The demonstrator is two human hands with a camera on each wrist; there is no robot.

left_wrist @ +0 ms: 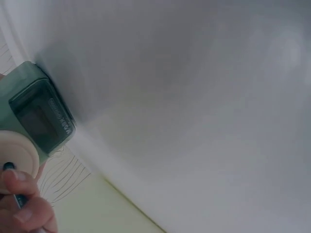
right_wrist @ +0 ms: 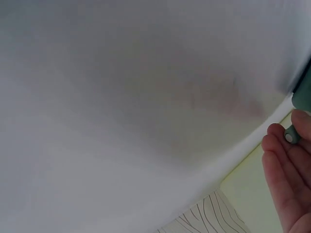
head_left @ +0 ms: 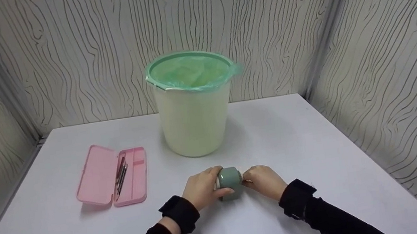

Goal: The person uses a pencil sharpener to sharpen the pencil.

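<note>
A green crank pencil sharpener (head_left: 229, 177) lies on the white table in front of me. My left hand (head_left: 202, 189) grips its body from the left, thumb on the near side and fingers over the far side. At its right end my right hand (head_left: 265, 181) pinches the small crank knob (right_wrist: 290, 135), green with a pale end. In the left wrist view the sharpener shows a dark see-through shavings drawer (left_wrist: 41, 116) and a cream round disc (left_wrist: 22, 150), with right-hand fingers (left_wrist: 29, 211) beside the disc.
Behind the hands stands a tall pale bin (head_left: 197, 122) with a green rim and a green liner bag (head_left: 190, 72). To the left, a pink pencil case (head_left: 140, 179) lies open, holding several pencils (head_left: 121, 178). Wood-grain patterned walls enclose the table (head_left: 296, 133).
</note>
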